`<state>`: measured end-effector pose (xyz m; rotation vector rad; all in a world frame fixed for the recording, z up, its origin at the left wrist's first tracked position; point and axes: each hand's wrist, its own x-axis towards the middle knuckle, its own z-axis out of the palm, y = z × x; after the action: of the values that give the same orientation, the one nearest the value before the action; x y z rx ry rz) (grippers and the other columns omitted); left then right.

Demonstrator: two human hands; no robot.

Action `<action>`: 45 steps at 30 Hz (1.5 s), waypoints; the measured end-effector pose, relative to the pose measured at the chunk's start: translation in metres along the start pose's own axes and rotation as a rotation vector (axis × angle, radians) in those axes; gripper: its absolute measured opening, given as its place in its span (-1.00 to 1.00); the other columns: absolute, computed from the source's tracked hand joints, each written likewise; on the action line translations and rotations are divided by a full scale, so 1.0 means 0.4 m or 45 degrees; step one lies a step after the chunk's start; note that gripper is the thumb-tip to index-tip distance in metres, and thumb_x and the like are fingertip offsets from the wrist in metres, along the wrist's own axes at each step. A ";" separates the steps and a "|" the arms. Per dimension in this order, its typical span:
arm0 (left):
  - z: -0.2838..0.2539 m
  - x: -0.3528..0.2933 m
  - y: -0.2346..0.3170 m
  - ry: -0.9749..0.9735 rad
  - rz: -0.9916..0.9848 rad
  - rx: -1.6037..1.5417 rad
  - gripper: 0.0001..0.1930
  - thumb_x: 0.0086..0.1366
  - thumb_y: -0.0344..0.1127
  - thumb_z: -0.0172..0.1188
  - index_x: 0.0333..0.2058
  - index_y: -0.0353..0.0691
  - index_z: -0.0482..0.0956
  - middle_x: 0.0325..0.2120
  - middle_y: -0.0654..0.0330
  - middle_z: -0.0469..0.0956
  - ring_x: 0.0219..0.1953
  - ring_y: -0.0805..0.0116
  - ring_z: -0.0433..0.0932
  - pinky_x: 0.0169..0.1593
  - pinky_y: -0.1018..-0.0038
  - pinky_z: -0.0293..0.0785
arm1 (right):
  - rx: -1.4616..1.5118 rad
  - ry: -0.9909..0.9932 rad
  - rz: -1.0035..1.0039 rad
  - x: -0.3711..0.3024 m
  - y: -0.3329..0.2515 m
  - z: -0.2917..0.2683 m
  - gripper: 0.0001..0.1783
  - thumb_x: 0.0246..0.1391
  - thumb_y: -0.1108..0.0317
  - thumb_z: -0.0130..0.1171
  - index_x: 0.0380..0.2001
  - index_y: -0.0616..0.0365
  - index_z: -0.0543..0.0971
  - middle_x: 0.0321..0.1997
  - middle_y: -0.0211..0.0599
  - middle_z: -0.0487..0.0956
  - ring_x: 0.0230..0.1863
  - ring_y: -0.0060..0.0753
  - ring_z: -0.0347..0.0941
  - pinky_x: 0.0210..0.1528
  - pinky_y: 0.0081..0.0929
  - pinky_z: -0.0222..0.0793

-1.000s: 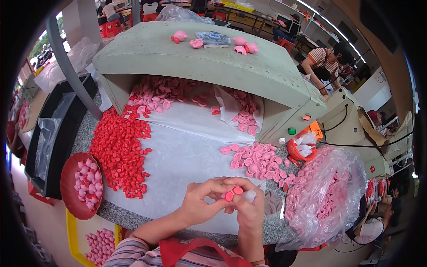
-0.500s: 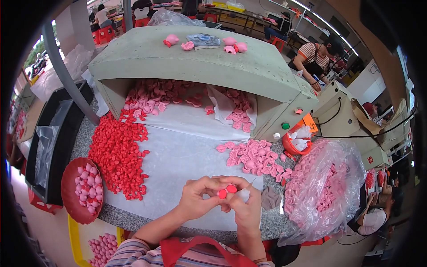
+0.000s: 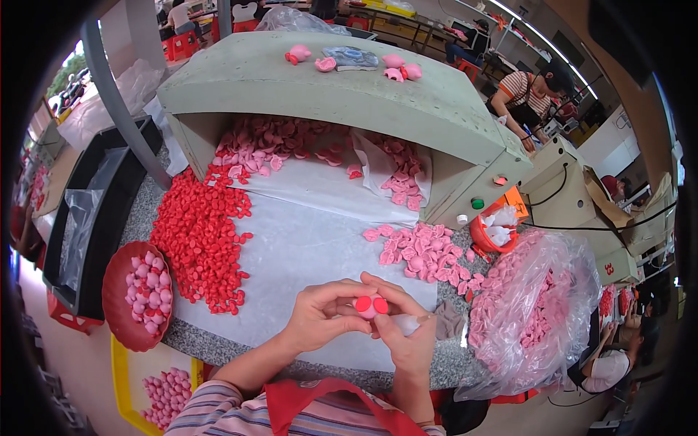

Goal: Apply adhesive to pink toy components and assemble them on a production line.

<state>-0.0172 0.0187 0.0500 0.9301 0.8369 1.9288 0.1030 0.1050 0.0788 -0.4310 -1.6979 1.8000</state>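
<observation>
Over the white sheet (image 3: 283, 269), my left hand (image 3: 314, 316) pinches a small pink rubbery piece (image 3: 371, 313) with two red ovals side by side on its front. My right hand (image 3: 411, 340) steadies the same piece from the other side, fingertips close to those of the left. A small translucent white squeeze bottle (image 3: 407, 324) is also tucked in my right hand; its tip is hard to see. Left of my hands spreads a heap of small red pieces (image 3: 196, 247). Beyond my right hand lie loose pink cup-shaped pieces (image 3: 422, 254).
A pale green hooded machine (image 3: 320, 91) stands ahead, pink pieces inside. At left are a red bowl (image 3: 109, 291), a black crate (image 3: 54, 269) and a yellow tray (image 3: 120, 385). At right are a plastic bag of pink pieces (image 3: 531, 320), a grey cloth (image 3: 449, 321) and a red basket (image 3: 478, 234).
The pink piece has turned in my fingers, so pink now shows around the red ovals. The squeeze bottle's thin tip, visible earlier, no longer shows clearly. My view has shifted slightly.
</observation>
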 end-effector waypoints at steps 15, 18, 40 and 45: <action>-0.008 0.004 0.017 -0.053 0.164 0.387 -0.65 -0.13 -0.67 0.26 -0.27 -0.42 0.49 -0.27 -0.04 0.47 -0.26 0.29 0.51 -0.20 0.45 0.54 | 0.069 -0.087 -0.171 0.009 0.031 0.003 -0.59 -0.18 0.68 0.02 -0.14 0.33 0.45 0.00 -0.02 0.40 -0.15 -0.47 0.41 -0.18 -0.62 0.35; -0.004 0.005 0.022 -0.042 0.177 0.454 -0.67 -0.13 -0.66 0.27 -0.28 -0.42 0.51 -0.30 -0.02 0.49 -0.28 0.31 0.52 -0.20 0.47 0.53 | 0.102 -0.080 -0.172 0.008 0.039 0.003 -0.59 -0.18 0.68 0.01 -0.14 0.34 0.45 -0.01 0.00 0.40 -0.13 -0.44 0.41 -0.16 -0.60 0.35; 0.016 -0.015 -0.002 0.072 0.276 0.650 -0.70 -0.05 -0.68 0.15 -0.27 -0.35 0.50 -0.28 0.06 0.48 -0.27 0.34 0.53 -0.25 0.52 0.57 | 0.070 0.053 -0.010 -0.015 0.027 0.015 -0.57 -0.10 0.31 0.13 -0.13 0.31 0.44 -0.05 0.04 0.43 -0.32 -0.53 0.41 -0.44 -0.71 0.30; 0.012 -0.016 -0.010 0.070 0.349 0.709 -0.70 -0.08 -0.66 0.19 -0.29 -0.30 0.52 -0.32 0.08 0.50 -0.32 0.34 0.54 -0.29 0.53 0.55 | 0.050 0.042 -0.004 -0.020 0.023 0.013 -0.59 -0.10 0.32 0.14 -0.14 0.30 0.44 -0.04 0.04 0.42 -0.29 -0.51 0.42 -0.43 -0.71 0.31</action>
<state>-0.0091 0.0156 0.0473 1.3805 1.3797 1.9907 0.1039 0.0958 0.0690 -0.4385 -1.6371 1.8108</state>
